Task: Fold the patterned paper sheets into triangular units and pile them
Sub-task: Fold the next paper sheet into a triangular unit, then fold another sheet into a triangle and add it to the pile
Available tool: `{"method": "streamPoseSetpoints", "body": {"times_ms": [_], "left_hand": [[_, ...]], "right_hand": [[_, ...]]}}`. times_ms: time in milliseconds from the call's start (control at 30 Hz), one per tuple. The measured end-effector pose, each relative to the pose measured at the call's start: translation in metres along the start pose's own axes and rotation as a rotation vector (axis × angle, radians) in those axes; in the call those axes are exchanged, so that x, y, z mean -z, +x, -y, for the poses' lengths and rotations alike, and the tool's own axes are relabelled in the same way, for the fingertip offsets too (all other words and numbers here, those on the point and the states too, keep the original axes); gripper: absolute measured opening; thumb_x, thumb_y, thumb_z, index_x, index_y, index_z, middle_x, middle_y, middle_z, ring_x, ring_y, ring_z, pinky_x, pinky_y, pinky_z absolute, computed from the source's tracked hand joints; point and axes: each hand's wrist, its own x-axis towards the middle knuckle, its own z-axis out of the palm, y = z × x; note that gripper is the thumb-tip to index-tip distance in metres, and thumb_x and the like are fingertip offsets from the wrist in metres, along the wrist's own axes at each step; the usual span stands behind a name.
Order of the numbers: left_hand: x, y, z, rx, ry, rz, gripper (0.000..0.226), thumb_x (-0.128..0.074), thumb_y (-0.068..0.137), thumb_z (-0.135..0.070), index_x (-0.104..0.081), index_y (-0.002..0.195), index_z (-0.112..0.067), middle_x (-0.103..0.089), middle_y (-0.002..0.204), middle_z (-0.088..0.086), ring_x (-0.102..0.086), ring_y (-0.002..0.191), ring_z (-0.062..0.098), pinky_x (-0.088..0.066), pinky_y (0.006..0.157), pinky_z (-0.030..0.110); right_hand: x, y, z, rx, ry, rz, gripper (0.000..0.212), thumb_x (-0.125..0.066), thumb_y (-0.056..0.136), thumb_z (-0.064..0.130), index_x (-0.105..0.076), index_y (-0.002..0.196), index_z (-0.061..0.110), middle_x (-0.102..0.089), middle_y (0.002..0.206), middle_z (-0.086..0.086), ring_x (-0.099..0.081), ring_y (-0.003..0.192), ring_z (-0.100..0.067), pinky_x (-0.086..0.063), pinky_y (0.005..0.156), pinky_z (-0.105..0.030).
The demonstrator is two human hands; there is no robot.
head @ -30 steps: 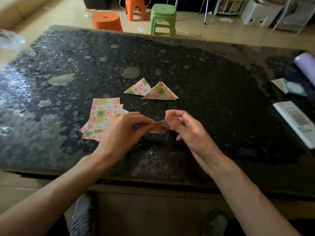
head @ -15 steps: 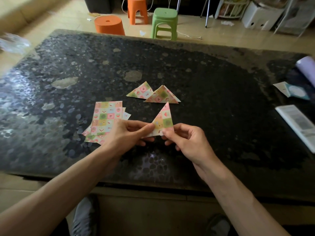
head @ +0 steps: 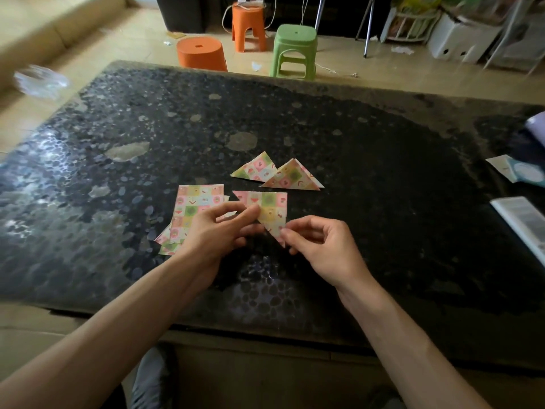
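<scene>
A patterned paper folded into a triangle (head: 269,209) is held just above the dark table, long edge on top, point toward me. My left hand (head: 215,233) pinches its left side between thumb and fingers. My right hand (head: 321,246) pinches its lower tip. Two finished triangular units (head: 256,169) (head: 292,178) lie side by side, overlapping, just beyond it. A stack of flat patterned sheets (head: 190,211) lies to the left, partly under my left hand.
The dark speckled table (head: 368,187) carries a white booklet (head: 522,222) and a teal-and-white card (head: 522,172) at its right edge. Orange stools (head: 202,54) and a green stool (head: 295,48) stand on the floor beyond the far edge. My feet show below the near edge.
The paper was a small folded piece between both hands, then stood point-up; now it is turned with the long edge on top and point down. The head camera has tilted slightly.
</scene>
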Motion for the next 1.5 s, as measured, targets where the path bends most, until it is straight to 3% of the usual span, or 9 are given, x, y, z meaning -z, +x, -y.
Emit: {"method": "streamPoseSetpoints", "body": {"times_ms": [133, 433, 533, 700, 867, 1067, 1233, 1333, 1500], "left_hand": [[0.006, 0.0, -0.004, -0.051, 0.038, -0.045, 0.031, -0.076, 0.091, -0.028, -0.069, 0.117, -0.012, -0.079, 0.101, 0.002, -0.077, 0.09, 0.018, -0.053, 0.055, 0.017], [0.023, 0.007, -0.009, -0.098, 0.082, -0.146, 0.021, -0.07, 0.097, -0.016, -0.071, 0.117, -0.018, -0.078, 0.105, 0.004, -0.073, 0.074, 0.011, -0.051, 0.055, 0.02], [0.025, 0.008, -0.011, -0.124, 0.084, -0.159, 0.02, -0.072, 0.095, -0.014, -0.073, 0.114, -0.018, -0.077, 0.101, 0.004, -0.07, 0.071, 0.009, -0.047, 0.055, 0.021], [0.032, 0.011, -0.013, -0.156, 0.12, -0.193, 0.016, -0.069, 0.096, -0.015, -0.076, 0.109, -0.022, -0.076, 0.091, 0.001, -0.064, 0.06, 0.006, -0.048, 0.06, 0.028], [0.05, 0.019, -0.016, -0.262, 0.412, -0.291, 0.022, -0.064, 0.097, -0.01, -0.074, 0.108, -0.027, -0.074, 0.103, -0.007, -0.071, 0.089, 0.005, -0.051, 0.062, 0.016], [0.096, 0.038, -0.014, -0.23, 0.834, -0.408, 0.038, -0.078, 0.088, -0.031, -0.064, 0.124, -0.026, -0.067, 0.112, -0.005, -0.064, 0.098, 0.011, -0.059, 0.086, 0.042], [0.112, 0.044, -0.003, -0.203, 1.179, -0.459, 0.073, -0.081, 0.075, -0.063, -0.059, 0.134, -0.026, -0.058, 0.126, 0.002, -0.061, 0.112, 0.023, -0.054, 0.095, 0.049], [0.111, 0.043, -0.003, -0.23, 1.161, -0.459, 0.069, -0.083, 0.071, -0.063, -0.062, 0.126, -0.028, -0.061, 0.12, 0.0, -0.061, 0.108, 0.021, -0.054, 0.093, 0.048], [0.109, 0.044, -0.003, -0.206, 1.072, -0.39, 0.057, -0.089, 0.07, -0.053, -0.069, 0.119, -0.029, -0.062, 0.117, -0.001, -0.061, 0.109, 0.019, -0.055, 0.095, 0.046]], "right_hand": [[-0.007, 0.024, 0.002, 0.034, -0.023, -0.156, 0.008, -0.08, 0.09, 0.02, -0.079, 0.097, 0.024, -0.077, 0.087, 0.012, -0.071, 0.083, 0.006, -0.054, 0.071, -0.01], [-0.013, 0.115, 0.012, 0.149, -0.436, -0.254, 0.006, -0.075, 0.094, 0.025, -0.08, 0.098, 0.025, -0.075, 0.093, 0.013, -0.071, 0.09, -0.006, -0.058, 0.091, -0.033], [-0.016, 0.124, 0.015, 0.187, -0.556, -0.318, 0.005, -0.075, 0.093, 0.028, -0.076, 0.098, 0.026, -0.076, 0.096, 0.012, -0.071, 0.088, -0.008, -0.058, 0.079, -0.031], [-0.015, 0.119, 0.013, 0.244, -0.623, -0.435, 0.008, -0.075, 0.094, 0.028, -0.069, 0.097, 0.024, -0.067, 0.089, 0.013, -0.059, 0.076, -0.003, -0.037, 0.059, -0.014], [-0.02, 0.11, 0.007, 0.3, -0.556, -0.452, 0.007, -0.073, 0.096, 0.028, -0.069, 0.097, 0.022, -0.071, 0.09, 0.012, -0.065, 0.078, -0.003, -0.047, 0.062, -0.014], [-0.041, 0.089, -0.003, 0.408, -0.44, -0.358, 0.008, -0.074, 0.092, 0.032, -0.069, 0.092, 0.025, -0.069, 0.083, 0.014, -0.066, 0.075, -0.003, -0.06, 0.071, -0.033], [-0.08, 0.074, -0.006, 0.397, -0.571, -0.095, 0.031, -0.076, 0.086, 0.053, -0.074, 0.106, 0.029, -0.067, 0.1, 0.012, -0.06, 0.097, -0.008, -0.054, 0.086, -0.032], [-0.099, 0.069, -0.005, 0.413, -0.668, -0.102, 0.057, -0.074, 0.08, 0.067, -0.07, 0.121, 0.028, -0.057, 0.111, 0.006, -0.048, 0.109, -0.012, -0.042, 0.094, -0.027], [-0.108, 0.064, -0.011, 0.436, -0.762, -0.158, 0.076, -0.072, 0.076, 0.074, -0.062, 0.134, 0.027, -0.05, 0.122, 0.003, -0.042, 0.116, -0.018, -0.039, 0.099, -0.034]]}}
